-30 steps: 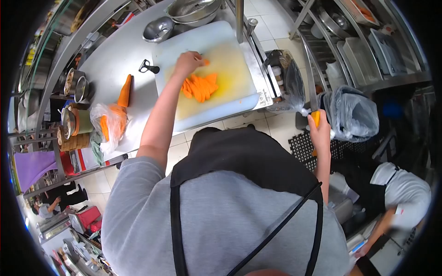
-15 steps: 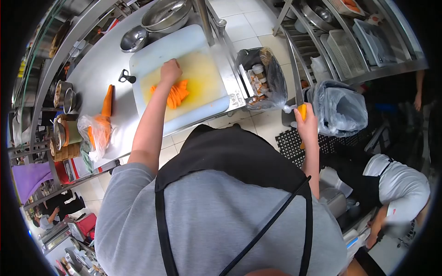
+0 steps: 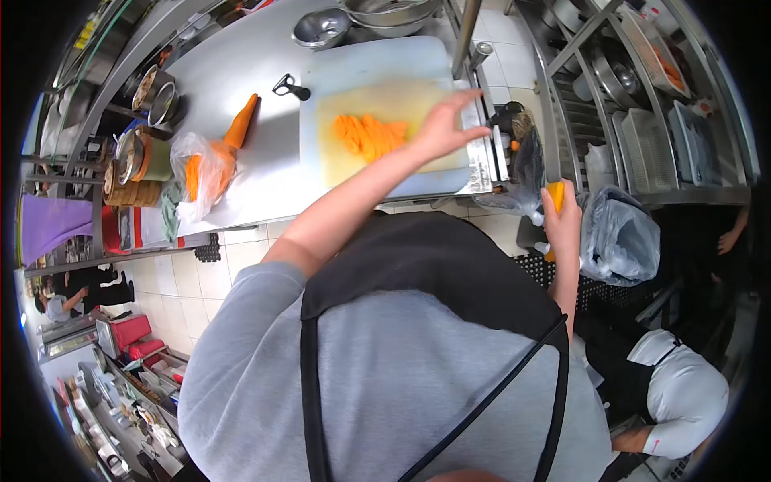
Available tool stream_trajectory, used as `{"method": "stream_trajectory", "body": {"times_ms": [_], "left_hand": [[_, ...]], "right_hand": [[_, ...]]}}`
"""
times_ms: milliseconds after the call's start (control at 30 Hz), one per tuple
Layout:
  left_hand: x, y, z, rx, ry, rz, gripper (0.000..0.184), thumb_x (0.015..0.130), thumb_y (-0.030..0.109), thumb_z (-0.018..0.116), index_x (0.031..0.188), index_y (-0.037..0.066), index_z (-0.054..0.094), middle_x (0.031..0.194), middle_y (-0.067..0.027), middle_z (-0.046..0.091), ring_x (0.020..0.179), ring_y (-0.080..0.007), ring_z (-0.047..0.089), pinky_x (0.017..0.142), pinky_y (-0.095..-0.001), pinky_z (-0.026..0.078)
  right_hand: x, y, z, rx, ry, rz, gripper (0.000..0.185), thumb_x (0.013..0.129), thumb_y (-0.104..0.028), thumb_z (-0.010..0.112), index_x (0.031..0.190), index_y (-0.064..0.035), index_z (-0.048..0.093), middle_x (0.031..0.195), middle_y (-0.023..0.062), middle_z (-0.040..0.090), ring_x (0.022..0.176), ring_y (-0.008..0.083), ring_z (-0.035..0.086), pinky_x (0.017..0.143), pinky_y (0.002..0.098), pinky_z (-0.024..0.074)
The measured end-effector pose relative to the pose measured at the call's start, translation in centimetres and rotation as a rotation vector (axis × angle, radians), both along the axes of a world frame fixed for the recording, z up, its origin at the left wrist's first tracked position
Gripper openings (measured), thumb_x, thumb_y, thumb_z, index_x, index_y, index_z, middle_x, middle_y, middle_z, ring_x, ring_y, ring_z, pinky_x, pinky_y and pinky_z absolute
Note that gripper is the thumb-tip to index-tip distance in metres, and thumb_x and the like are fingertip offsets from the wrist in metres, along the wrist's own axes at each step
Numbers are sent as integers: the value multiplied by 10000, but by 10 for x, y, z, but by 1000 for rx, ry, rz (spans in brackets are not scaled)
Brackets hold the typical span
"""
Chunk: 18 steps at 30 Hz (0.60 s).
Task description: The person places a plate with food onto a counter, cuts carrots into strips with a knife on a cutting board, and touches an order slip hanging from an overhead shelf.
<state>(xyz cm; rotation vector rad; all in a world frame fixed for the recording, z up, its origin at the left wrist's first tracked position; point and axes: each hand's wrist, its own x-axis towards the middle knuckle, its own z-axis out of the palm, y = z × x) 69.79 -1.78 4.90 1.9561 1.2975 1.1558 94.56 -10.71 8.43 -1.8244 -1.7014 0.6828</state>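
My left hand [image 3: 451, 124] is open, fingers spread and thumb apart. It is over the right end of the pale cutting board [image 3: 377, 60], by the table's edge, and holds nothing I can see. Beside that wrist, a pile of carrot slices [image 3: 369, 138] lies on the board's yellow-stained middle. My right hand [image 3: 564, 221] is closed around the yellow-orange handle of a knife [image 3: 554, 195], held off the table at my right side with the blade pointing away. Left of the board are a black peeler [image 3: 291, 87], a whole carrot [image 3: 241, 124] and carrots in a clear plastic bag [image 3: 210, 175].
Metal bowls [image 3: 321, 29] stand behind the board. A bin with a dark liner [image 3: 528, 165] is below the table's right edge, and another lined bin [image 3: 622, 241] is right of my right hand. A shelf rack [image 3: 683, 197] stands at right. A co-worker [image 3: 687, 394] bends nearby.
My left hand has gone from a closed fist above the carrot slices to open at the board's right end. My right hand still grips the knife. The view has shifted.
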Motion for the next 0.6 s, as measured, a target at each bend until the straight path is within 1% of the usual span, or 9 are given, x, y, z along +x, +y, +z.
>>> {"method": "stream_trajectory", "body": {"times_ms": [33,100,167,233,267,367,400,467,600], "left_hand": [[-27,-9,6,41,85,64,732,680,291,731,1269,22,389,1244,-167,455,1174,-276,423,967,-369,350],[-89,-25,1,-179,94,142,880,643,345,752,1330,43,292,1291,-177,402,1236,-296,347,1023,-381,282],[-150,-39,-28,-127,128,286,1009,560,424,785,1348,75,260,1313,-220,350,1241,-331,318,1012,-389,295],[-188,-58,-51,-193,128,350,1057,539,433,793,1356,71,228,1326,-229,320,1253,-346,285,1020,-400,281],[-197,-63,-57,-255,141,404,1105,518,442,800,1364,66,197,1338,-239,290,1266,-361,253,1028,-411,268],[-193,-66,-66,-229,251,379,1143,492,482,795,1363,62,184,1355,-217,261,1275,-384,213,1050,-437,213],[-189,-66,-65,-234,244,388,1143,492,482,795,1363,62,184,1355,-217,261,1275,-384,213,1050,-437,213],[-179,-65,-62,-162,433,326,1231,447,523,790,1388,105,114,1353,-206,272,1280,-393,196,1061,-487,138],[-164,-69,-67,-111,523,320,1243,433,570,769,1393,138,107,1353,-206,259,1285,-395,170,1052,-533,95]], "right_hand": [[-9,2,-1,-26,15,33,280,839,-227,547,1031,-43,460,736,241,569,721,422,562,588,440,425],[-26,5,-5,-50,26,69,279,839,-228,548,1033,-48,461,735,242,570,730,421,564,593,441,426],[-44,6,-18,46,-20,241,263,836,-204,568,1012,-44,455,661,169,563,577,293,576,517,348,423],[-64,7,-30,37,39,331,268,825,-208,578,997,-45,451,713,217,572,686,384,579,576,384,434],[-74,7,-26,-59,-11,366,257,828,-223,554,974,-51,431,738,251,573,748,445,548,617,466,423],[-93,6,-40,-96,-7,448,274,826,-230,552,993,-60,417,738,252,574,747,446,549,618,470,424],[-97,6,-43,-122,-29,460,281,830,-241,545,1002,-69,404,730,247,576,733,446,550,610,476,422],[-104,4,-46,-120,-42,482,278,832,-244,542,998,-69,403,722,246,576,726,447,551,606,478,420],[-109,4,-53,-105,-66,517,272,833,-249,541,985,-70,403,706,243,575,713,447,551,601,481,421]]}}
